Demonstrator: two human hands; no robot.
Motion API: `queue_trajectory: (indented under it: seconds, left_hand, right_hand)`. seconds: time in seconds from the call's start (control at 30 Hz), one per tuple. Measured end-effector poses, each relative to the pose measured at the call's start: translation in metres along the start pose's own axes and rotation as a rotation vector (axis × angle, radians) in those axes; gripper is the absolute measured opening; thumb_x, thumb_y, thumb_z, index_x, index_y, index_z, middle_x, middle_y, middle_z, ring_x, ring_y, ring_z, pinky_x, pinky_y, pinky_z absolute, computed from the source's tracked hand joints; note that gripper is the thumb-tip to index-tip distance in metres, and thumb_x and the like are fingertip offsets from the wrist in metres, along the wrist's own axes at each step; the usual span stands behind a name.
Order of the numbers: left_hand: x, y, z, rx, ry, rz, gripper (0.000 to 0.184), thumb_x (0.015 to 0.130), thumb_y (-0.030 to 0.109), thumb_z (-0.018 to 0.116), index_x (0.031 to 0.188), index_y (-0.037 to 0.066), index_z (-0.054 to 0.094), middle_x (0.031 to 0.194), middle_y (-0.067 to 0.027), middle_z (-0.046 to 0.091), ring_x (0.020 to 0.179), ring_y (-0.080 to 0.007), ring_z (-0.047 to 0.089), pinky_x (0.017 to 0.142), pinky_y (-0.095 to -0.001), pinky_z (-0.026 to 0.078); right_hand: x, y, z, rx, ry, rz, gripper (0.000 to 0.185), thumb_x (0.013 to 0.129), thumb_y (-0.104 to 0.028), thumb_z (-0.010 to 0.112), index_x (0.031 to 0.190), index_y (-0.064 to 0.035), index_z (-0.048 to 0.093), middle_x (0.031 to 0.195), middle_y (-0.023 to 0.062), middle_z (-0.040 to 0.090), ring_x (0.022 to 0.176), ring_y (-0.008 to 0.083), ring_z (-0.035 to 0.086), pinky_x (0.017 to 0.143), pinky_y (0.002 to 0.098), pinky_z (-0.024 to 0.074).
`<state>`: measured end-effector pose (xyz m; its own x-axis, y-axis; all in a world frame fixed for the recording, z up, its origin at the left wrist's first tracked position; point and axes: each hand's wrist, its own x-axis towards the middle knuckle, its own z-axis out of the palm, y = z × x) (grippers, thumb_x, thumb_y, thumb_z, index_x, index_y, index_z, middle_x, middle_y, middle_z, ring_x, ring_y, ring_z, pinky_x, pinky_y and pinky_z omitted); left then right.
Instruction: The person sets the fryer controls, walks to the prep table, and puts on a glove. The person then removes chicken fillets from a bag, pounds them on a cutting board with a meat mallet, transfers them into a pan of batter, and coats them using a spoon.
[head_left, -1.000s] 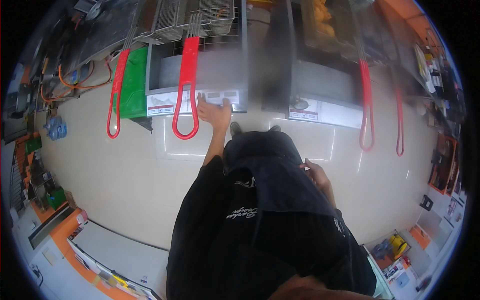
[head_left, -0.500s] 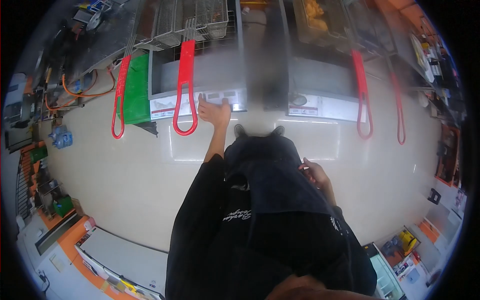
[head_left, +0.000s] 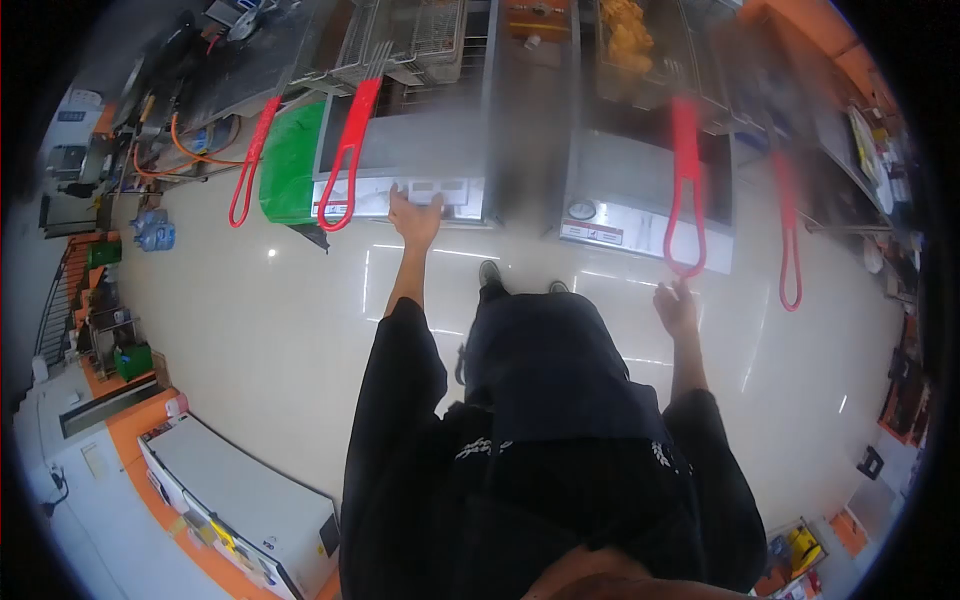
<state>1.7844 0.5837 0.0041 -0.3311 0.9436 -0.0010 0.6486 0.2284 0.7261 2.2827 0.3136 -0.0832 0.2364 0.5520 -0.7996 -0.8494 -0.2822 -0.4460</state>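
Left hand: thumb and forefinger spread wide apart at the control panel on the front of the left fryer; contact cannot be told. Right hand: fingers slightly parted, tips just beside the loop end of the red handle jutting past the right fryer; touch unclear.

red basket handles (black sleeves)
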Motion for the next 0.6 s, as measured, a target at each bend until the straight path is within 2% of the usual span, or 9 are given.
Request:
queue_trajectory:
  seconds: [0.07, 0.17, 0.3, 0.33, 0.4, 0.47, 0.6]
  left_hand:
    - [0.002, -0.005, 0.006, 0.054, 0.017, 0.029, 0.097, 0.066, 0.032, 0.076, 0.141, -0.005, 0.025, 0.128, -0.0251, 0.047, 0.122, -0.0406, 0.037, 0.106, -0.0475, 0.027]
    - [0.009, -0.005, 0.011, 0.044, 0.038, -0.03, 0.1, 0.064, 0.033, 0.077, 0.141, -0.005, 0.024, 0.128, -0.0259, 0.047, 0.124, -0.0414, 0.037, 0.108, -0.0471, 0.026]
    - [0.016, 0.006, 0.008, 0.085, -0.003, -0.132, 0.103, 0.063, 0.031, 0.078, 0.142, -0.005, 0.023, 0.131, -0.0264, 0.046, 0.126, -0.0417, 0.037, 0.11, -0.0456, 0.025]
    - [0.016, 0.005, 0.008, 0.091, -0.01, -0.141, 0.103, 0.063, 0.031, 0.078, 0.142, -0.005, 0.022, 0.131, -0.0264, 0.046, 0.127, -0.0415, 0.037, 0.11, -0.0452, 0.025]
    - [0.016, 0.0, 0.004, 0.095, -0.031, -0.148, 0.104, 0.063, 0.03, 0.077, 0.143, -0.005, 0.022, 0.132, -0.0265, 0.045, 0.128, -0.0413, 0.036, 0.111, -0.0447, 0.024]
    - [0.016, 0.004, 0.001, 0.076, -0.055, -0.142, 0.104, 0.063, 0.03, 0.077, 0.143, -0.004, 0.021, 0.132, -0.0267, 0.045, 0.128, -0.0411, 0.035, 0.111, -0.0447, 0.023]
    - [0.012, 0.023, -0.001, 0.107, -0.064, -0.225, 0.104, 0.063, 0.029, 0.077, 0.144, -0.004, 0.02, 0.134, -0.0261, 0.043, 0.13, -0.0408, 0.031, 0.112, -0.0455, 0.021]
  right_hand:
    - [0.01, -0.017, 0.011, 0.037, 0.027, -0.075, 0.059, 0.097, -0.035, 0.05, 0.144, -0.0091, 0.025, 0.133, 0.0197, 0.042, 0.123, 0.0284, 0.045, 0.102, 0.0436, 0.0403]
    - [0.019, -0.024, 0.02, 0.107, -0.071, -0.095, 0.06, 0.097, -0.034, 0.049, 0.146, -0.0097, 0.022, 0.143, 0.0183, 0.029, 0.135, 0.0298, 0.031, 0.112, 0.0451, 0.0301]
    - [0.02, -0.024, 0.019, 0.15, -0.146, -0.169, 0.053, 0.099, -0.03, 0.045, 0.144, -0.0081, 0.027, 0.144, 0.0171, 0.029, 0.135, 0.0297, 0.031, 0.112, 0.0448, 0.0303]
    - [0.033, -0.022, 0.007, 0.165, -0.168, -0.161, 0.049, 0.099, -0.026, 0.041, 0.142, -0.0061, 0.03, 0.144, 0.0176, 0.029, 0.135, 0.0296, 0.031, 0.112, 0.0437, 0.0306]
    - [0.035, -0.029, -0.005, -0.053, -0.197, -0.226, 0.047, 0.099, -0.024, 0.039, 0.141, -0.0048, 0.031, 0.143, 0.0179, 0.03, 0.136, 0.0297, 0.03, 0.112, 0.0431, 0.03]
    - [0.028, -0.035, 0.0, -0.153, -0.186, -0.267, 0.045, 0.099, -0.022, 0.037, 0.14, -0.0032, 0.033, 0.143, 0.0179, 0.031, 0.136, 0.0296, 0.03, 0.112, 0.0424, 0.0294]
    - [0.024, -0.035, 0.0, -0.062, -0.115, -0.287, 0.043, 0.098, -0.023, 0.038, 0.134, -0.0002, 0.038, 0.139, 0.0175, 0.035, 0.133, 0.0291, 0.033, 0.111, 0.0416, 0.0297]
